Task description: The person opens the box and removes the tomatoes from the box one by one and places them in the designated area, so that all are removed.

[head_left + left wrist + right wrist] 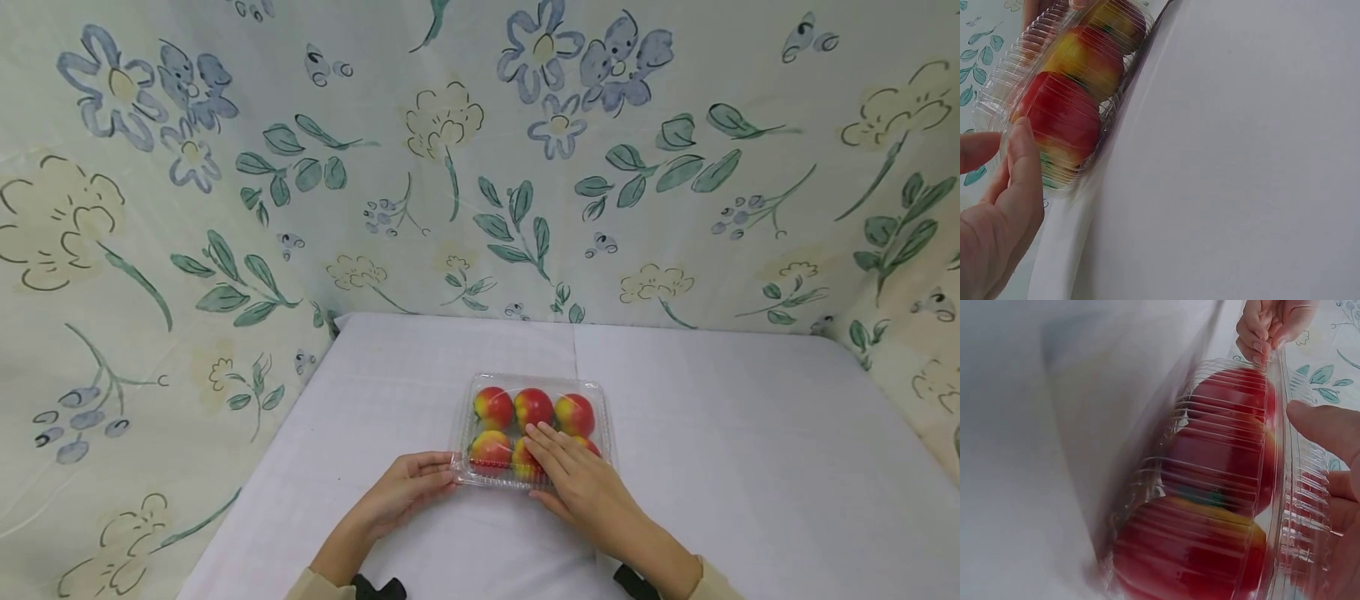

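A clear plastic clamshell container [540,382] lies on the table with its lid down. Several round red-and-yellow fruits [493,407] sit inside in two rows. At the container's front left corner, my left hand [405,492] pinches the rim between thumb and fingers. My right hand [581,483] lies over the front right part of the lid, fingers straight and side by side, covering part of the front fruits. In the right wrist view, the right thumb [1329,428] is by the front rim. Ribbed side walls show in both wrist views.
A white cloth covers the table [720,433], whose far edge meets a floral fabric backdrop [450,167]. More of this fabric hangs at the left and right sides. Dark bands [378,588] show at both wrists, beside beige sleeves [318,585].
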Action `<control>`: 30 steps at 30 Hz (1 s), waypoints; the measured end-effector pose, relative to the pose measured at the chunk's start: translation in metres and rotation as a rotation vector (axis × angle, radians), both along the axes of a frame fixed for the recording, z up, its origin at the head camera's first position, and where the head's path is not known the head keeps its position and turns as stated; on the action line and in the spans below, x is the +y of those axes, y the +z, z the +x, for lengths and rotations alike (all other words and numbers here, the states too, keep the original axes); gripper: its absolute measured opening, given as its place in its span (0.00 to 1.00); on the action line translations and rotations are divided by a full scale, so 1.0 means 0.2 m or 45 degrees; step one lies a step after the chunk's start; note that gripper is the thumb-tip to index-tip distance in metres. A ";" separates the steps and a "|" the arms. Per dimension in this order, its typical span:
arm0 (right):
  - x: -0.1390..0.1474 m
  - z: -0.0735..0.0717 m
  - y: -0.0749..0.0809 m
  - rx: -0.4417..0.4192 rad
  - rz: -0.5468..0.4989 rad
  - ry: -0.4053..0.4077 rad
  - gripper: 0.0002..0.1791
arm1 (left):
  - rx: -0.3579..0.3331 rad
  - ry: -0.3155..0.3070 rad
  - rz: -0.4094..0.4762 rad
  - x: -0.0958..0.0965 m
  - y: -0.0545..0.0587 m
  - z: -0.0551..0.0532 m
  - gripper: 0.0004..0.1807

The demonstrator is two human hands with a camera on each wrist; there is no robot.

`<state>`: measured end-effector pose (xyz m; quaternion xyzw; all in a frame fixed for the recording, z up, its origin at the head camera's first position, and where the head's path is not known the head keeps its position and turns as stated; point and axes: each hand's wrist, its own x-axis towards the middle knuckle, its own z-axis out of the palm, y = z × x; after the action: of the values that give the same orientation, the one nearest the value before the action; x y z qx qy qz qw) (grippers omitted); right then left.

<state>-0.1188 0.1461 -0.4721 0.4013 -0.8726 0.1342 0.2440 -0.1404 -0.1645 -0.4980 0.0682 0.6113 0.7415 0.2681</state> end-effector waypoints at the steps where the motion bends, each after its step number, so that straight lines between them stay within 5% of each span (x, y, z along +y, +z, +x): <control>1: 0.00 0.00 0.00 -0.003 0.003 -0.003 0.36 | -0.009 0.010 0.011 0.00 0.00 0.00 0.25; 12: -0.01 0.00 0.00 -0.011 0.024 -0.006 0.38 | -0.122 0.066 0.106 0.00 0.00 0.01 0.24; 18: -0.01 -0.01 0.00 0.058 0.030 0.025 0.31 | -0.143 0.067 0.129 0.00 -0.01 0.01 0.24; 30: -0.04 -0.02 0.00 0.229 0.051 0.032 0.37 | -0.141 0.085 0.124 0.01 0.00 0.01 0.23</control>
<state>-0.1219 0.1391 -0.4730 0.4275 -0.8445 0.0832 0.3117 -0.1382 -0.1621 -0.4986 0.0195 0.5607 0.7815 0.2730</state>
